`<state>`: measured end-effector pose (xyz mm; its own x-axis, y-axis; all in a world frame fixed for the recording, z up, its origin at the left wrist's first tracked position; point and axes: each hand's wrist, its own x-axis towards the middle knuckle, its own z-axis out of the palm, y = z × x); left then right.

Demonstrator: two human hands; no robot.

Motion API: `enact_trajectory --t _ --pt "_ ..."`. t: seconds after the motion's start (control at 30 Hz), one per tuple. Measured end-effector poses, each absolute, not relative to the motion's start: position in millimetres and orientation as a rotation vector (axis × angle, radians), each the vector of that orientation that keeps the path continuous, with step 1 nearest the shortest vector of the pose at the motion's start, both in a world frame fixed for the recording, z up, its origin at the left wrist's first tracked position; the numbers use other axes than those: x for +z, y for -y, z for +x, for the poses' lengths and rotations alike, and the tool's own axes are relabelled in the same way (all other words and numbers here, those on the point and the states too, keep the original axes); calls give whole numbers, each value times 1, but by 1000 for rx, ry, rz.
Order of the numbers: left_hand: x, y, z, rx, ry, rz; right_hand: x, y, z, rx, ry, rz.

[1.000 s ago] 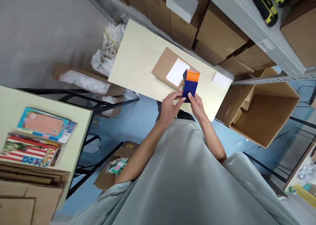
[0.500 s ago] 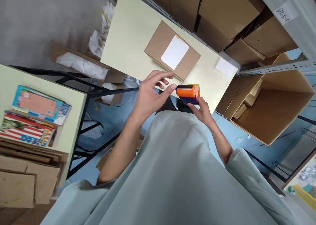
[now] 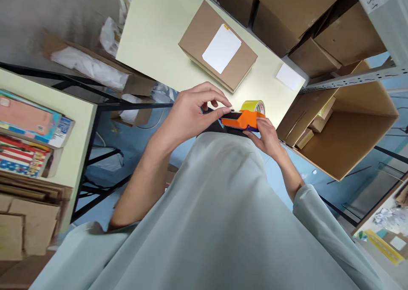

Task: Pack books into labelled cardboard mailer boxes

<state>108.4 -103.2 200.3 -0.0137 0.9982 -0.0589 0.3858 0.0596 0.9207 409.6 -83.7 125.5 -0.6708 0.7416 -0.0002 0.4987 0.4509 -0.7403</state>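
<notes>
Tape dispenser (image 3: 247, 119) mid-frame — right hand (image 3: 268, 139) clasps its orange end, presumably to steady it, while left hand (image 3: 191, 114) curls thumb and fingers at the black end, pinch unclear.

Left forearm (image 3: 143, 179) slanted up and inward; left hand (image 3: 196, 111) was arched, fingers (image 3: 216, 95) bent, thumb (image 3: 216, 116) straight, tips close. Right forearm (image 3: 290, 173) leaned inward; right hand (image 3: 267, 136) was curled in a grip, thumb on the torso side.
</notes>
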Motion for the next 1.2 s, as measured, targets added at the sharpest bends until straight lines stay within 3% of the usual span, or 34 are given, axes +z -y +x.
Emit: enact_trajectory --t 0.4,0.7,0.87,1.1,1.2 --pt "197 111 108 978 -1530 1484 135 81 408 1018 2410 -1050" --pt "228 123 108 1210 -1466 2181 143 80 410 876 2461 -1036" --pt "239 134 100 1299 -1501 2257 146 84 417 627 2546 -1031" --pt "238 153 96 1448 -1464 2424 166 79 417 -108 2632 -832" --pt "240 156 96 1460 -1403 2519 174 77 413 -110 2590 -717"
